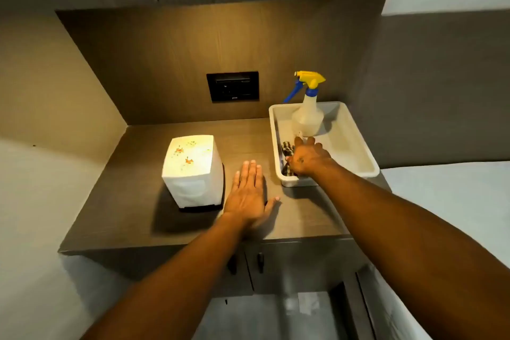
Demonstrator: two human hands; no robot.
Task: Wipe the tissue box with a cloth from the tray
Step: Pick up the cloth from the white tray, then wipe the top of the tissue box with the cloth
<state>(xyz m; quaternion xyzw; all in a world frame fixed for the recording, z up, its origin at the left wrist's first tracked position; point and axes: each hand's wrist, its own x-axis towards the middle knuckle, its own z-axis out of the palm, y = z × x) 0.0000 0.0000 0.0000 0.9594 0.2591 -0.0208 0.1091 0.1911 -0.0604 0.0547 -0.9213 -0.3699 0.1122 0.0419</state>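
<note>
A white tissue box (191, 168) with orange and yellow stains on its top stands upright on the brown counter, left of centre. My left hand (248, 196) lies flat and open on the counter just right of the box. A white tray (356, 146) sits at the counter's right end. Inside its near left corner lies a dark checked cloth (287, 149). My right hand (307, 157) reaches into the tray and rests on the cloth, covering most of it; whether the fingers grip it is hidden.
A spray bottle (307, 110) with a yellow and blue trigger stands in the tray's far part. A black wall socket (233, 86) is set in the back panel. Cabinet doors with dark handles (260, 262) sit below the counter edge.
</note>
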